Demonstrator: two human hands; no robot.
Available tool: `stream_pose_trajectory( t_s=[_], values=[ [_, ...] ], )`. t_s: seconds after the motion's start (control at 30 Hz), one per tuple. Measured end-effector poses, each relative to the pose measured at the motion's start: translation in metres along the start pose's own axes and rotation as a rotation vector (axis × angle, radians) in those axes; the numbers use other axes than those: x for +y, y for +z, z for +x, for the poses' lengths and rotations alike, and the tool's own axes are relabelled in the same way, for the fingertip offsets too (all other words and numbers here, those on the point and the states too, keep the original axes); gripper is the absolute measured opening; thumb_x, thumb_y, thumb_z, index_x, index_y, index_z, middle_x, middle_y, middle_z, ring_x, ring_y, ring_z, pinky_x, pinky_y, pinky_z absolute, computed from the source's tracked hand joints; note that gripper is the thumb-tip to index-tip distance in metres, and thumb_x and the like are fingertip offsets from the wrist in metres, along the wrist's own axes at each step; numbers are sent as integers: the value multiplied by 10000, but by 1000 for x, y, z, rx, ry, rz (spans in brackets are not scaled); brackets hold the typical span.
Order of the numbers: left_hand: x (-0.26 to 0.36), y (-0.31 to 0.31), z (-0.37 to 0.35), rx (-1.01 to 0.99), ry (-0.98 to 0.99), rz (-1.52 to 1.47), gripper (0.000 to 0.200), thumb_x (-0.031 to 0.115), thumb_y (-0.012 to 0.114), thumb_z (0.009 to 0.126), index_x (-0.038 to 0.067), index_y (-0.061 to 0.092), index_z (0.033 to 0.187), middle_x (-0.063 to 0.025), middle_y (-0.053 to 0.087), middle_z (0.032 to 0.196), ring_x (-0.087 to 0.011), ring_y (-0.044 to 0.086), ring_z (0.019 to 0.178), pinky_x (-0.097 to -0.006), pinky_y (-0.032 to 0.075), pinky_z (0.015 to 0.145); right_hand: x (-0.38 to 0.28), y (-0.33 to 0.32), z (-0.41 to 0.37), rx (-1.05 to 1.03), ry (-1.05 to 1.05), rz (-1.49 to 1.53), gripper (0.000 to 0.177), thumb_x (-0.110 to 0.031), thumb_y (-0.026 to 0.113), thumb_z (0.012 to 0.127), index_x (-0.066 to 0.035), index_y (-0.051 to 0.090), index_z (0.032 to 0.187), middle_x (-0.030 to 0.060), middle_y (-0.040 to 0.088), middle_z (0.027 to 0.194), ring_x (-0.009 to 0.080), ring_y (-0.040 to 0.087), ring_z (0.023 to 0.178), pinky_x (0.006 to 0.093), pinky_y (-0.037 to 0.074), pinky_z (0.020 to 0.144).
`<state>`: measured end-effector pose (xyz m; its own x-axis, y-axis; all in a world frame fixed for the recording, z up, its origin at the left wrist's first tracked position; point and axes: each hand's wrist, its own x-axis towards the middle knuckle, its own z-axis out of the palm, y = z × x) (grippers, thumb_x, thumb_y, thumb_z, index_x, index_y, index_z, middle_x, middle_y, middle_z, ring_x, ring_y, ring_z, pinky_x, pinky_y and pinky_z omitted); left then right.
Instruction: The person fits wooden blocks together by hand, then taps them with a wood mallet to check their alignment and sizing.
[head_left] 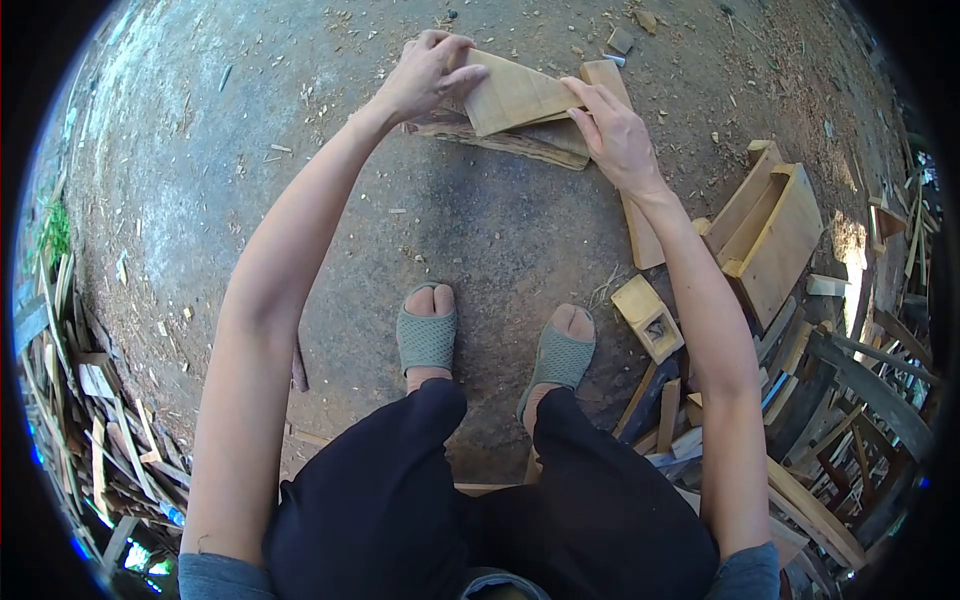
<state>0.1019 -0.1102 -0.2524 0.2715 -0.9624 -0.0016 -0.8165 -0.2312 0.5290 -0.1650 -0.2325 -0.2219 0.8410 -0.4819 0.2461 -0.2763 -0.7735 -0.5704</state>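
Observation:
A pale, flat wooden piece with slanted edges (520, 95) is held between my two hands at the top centre. My left hand (430, 78) grips its upper left corner, thumb on the top face. My right hand (612, 130) pinches its right end, where a second thin board shows just beneath. Under these lies a rough-edged plank (500, 142) on the ground. A long narrow board (640, 225) runs beneath my right hand and wrist.
An open wooden box (790, 240) stands at the right, with a wooden block with a slot (648, 312) nearer my feet. Scrap wood is piled at the right (820, 500) and left (120, 430). A small dark block (620, 40) lies at the top; shavings dot the ground.

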Motion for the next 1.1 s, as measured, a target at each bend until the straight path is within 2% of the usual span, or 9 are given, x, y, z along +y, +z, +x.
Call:
stream_pose_trajectory(
  t_s=[0.03,0.1,0.13,0.43,0.67,0.83,0.97,1.03,1.1],
  values=[
    [1,-1,3,-3,0,-1,588,575,542,959,133,553,1347,-201,457,1413,-384,421,1331,-491,399,1095,-1,-2,1,-4,-6,-4,361,-138,591,955,-101,552,1311,185,650,1110,382,649,982,443,534,825],
    [4,-8,11,36,-27,-59,548,531,538,980,85,597,1293,-226,504,1346,-371,490,1278,-465,439,1057,-1,-5,4,-10,3,4,360,-140,590,956,-103,554,1313,178,653,1103,380,648,987,440,533,833],
    [8,-10,13,92,8,-23,524,503,533,992,57,627,1250,-208,541,1306,-343,545,1225,-441,462,1033,0,-5,6,-15,9,11,359,-142,588,958,-105,556,1314,172,656,1097,378,646,991,438,532,840],
    [16,-3,20,12,-3,-34,403,458,568,984,122,659,1188,-171,555,1278,-337,562,1194,-440,471,1022,5,2,-7,1,13,-30,361,-161,594,958,-81,561,1309,171,665,1105,366,640,1022,445,511,876],
    [7,3,18,25,19,-35,387,436,558,993,129,643,1214,-156,548,1277,-337,555,1193,-445,467,1030,3,3,-7,-11,42,-36,390,-150,601,958,-69,552,1336,177,644,1164,370,612,1096,424,488,921],
    [4,4,23,-41,37,96,449,488,495,1009,159,601,1296,-143,520,1336,-337,480,1278,-461,417,1082,6,5,-9,-3,26,-98,413,-161,614,951,-94,554,1354,149,616,1195,347,570,1153,419,466,971],
    [4,-1,21,-96,17,132,486,514,477,1008,161,584,1325,-144,518,1339,-355,460,1284,-479,396,1093,10,9,-12,-7,48,-128,464,-154,670,903,-92,564,1350,133,618,1146,341,580,1093,418,481,945],
    [3,-1,19,-96,0,71,492,511,497,1001,155,588,1328,-152,517,1338,-378,469,1258,-488,394,1086,10,9,-13,-36,68,-93,456,-178,640,936,-126,546,1379,155,570,1246,359,550,1157,428,450,1009],
    [6,-2,15,-87,-19,69,487,509,503,999,154,597,1319,-158,524,1330,-382,473,1248,-488,395,1081,13,10,-12,-42,67,-90,463,-175,640,935,-128,541,1385,149,569,1245,354,551,1156,425,452,1007]
  ],
)
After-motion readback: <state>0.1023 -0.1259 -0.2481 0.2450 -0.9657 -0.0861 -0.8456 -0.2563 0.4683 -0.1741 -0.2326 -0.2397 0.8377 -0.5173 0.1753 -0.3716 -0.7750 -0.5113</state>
